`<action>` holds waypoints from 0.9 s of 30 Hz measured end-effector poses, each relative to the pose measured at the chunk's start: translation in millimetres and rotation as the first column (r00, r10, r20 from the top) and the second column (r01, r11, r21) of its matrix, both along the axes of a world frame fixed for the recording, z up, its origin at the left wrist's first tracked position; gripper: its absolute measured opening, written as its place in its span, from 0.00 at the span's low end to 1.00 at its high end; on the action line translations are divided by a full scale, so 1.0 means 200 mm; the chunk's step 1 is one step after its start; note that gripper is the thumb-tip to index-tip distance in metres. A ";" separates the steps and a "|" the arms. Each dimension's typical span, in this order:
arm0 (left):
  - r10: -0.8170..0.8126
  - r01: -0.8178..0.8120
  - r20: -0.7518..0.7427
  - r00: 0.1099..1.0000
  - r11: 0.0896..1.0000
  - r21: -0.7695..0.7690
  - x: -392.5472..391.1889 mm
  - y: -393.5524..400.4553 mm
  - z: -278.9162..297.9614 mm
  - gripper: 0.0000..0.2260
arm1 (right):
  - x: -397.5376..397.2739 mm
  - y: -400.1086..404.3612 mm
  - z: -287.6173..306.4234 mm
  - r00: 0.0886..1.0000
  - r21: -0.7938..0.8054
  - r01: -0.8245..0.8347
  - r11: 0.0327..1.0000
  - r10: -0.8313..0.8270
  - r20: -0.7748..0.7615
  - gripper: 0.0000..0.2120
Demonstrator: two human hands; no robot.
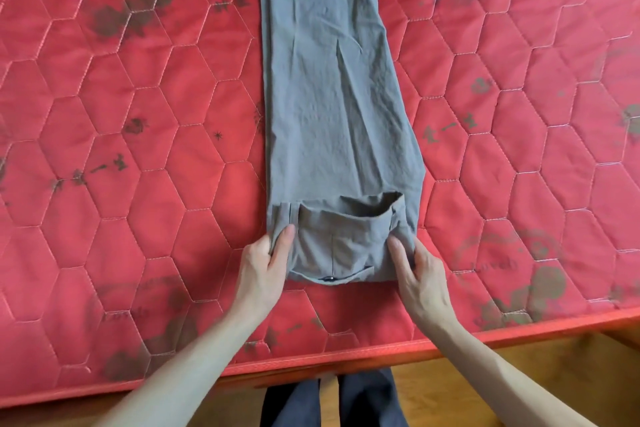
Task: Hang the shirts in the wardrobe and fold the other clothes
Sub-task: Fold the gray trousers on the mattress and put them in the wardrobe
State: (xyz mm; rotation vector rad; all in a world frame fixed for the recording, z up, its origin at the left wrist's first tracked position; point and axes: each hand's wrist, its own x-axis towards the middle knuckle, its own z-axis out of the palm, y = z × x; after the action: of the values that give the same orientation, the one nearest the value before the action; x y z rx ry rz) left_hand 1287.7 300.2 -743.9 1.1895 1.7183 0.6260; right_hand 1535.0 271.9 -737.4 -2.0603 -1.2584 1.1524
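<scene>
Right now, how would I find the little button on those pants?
Start at the red quilted mattress. Grey trousers lie lengthwise on it, and the left hand and right hand grip the near end. On that edge, between them, sits the dark button, the only shiny dot there.

You are looking at very little that can be read. Faded cursive lettering is showing on the red quilted mattress (114, 107) in two places: one word inside a worn circular stamp near its right front corner, and another near the front edge on the left. Both seem to be starting with "L", perhaps "Lovely", but the print is too blurred for you to be sure. The grey trousers (329, 97) are carrying no legible label, and the dark marks scattered across the mattress are printed motifs, not letters.
</scene>
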 end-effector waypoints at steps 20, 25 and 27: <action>0.220 -0.191 -0.167 0.961 0.967 0.170 0.11 0.05 -0.03 0.11 | -0.13 0.13 -0.05 0.879 0.139 0.460 0.877 -0.472 0.069 0.31; 0.271 -0.261 -0.237 0.933 0.963 0.074 0.12 0.09 -0.07 0.12 | -0.10 0.19 -0.05 0.897 0.108 0.387 0.916 -0.401 0.183 0.29; 0.230 -0.239 -0.343 0.911 0.971 0.015 0.12 0.12 -0.07 0.11 | -0.11 0.18 -0.07 0.881 0.099 0.389 0.916 -0.401 0.253 0.23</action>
State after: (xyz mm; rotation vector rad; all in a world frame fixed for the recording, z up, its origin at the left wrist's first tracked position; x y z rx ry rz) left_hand 1311.5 324.4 -757.1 1.1294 2.1820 0.5569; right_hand 1512.6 308.5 -752.0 -2.3538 -0.8968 0.6692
